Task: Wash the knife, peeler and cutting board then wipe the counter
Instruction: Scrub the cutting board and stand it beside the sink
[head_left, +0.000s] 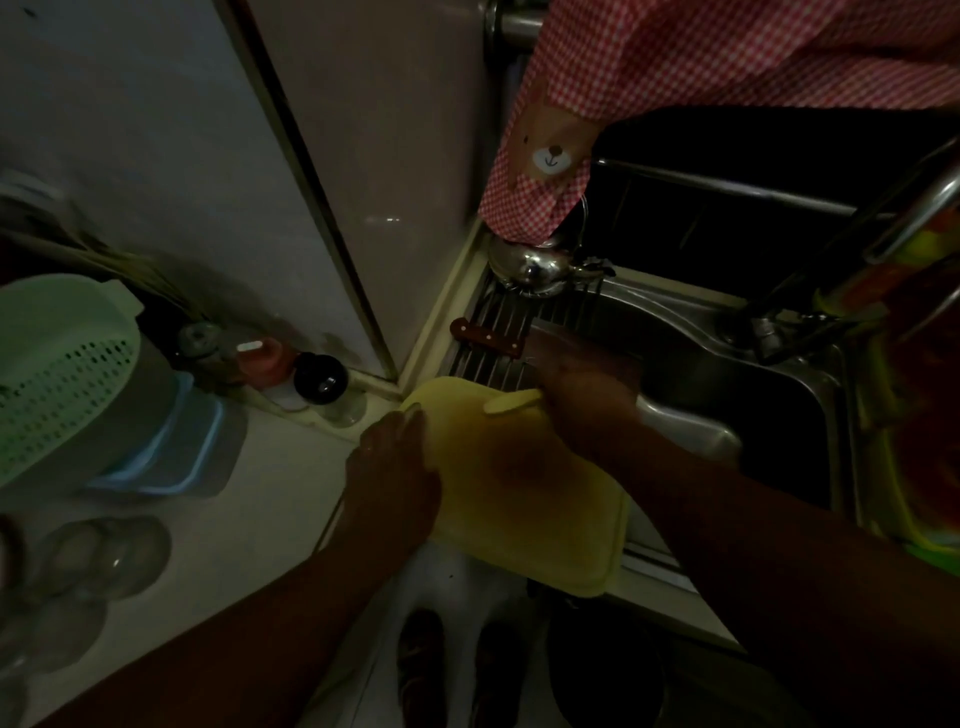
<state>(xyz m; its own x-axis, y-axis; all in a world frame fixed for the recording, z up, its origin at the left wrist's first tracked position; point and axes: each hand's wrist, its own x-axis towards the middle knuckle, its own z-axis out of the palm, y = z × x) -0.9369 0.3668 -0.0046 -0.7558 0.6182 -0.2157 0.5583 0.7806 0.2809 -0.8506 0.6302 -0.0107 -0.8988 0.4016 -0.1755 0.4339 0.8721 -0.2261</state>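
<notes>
A yellow cutting board (524, 499) lies over the sink's left edge, partly on the counter. My left hand (395, 478) grips its left edge, fingers curled over the rim. My right hand (582, 384) holds the board's far end by the handle slot. A knife with a brown riveted handle (485, 336) lies on the ribbed metal drainer (498, 317) just beyond the board; its blade is hidden behind my right hand. No peeler shows in this dim view.
The steel sink (727, 364) opens to the right, with a faucet (893, 234) above it. A small steel kettle (535, 265) stands at the drainer's far end under red checked cloth (675, 57). A green colander (57, 374), jars and glasses crowd the pale counter (270, 493) at left.
</notes>
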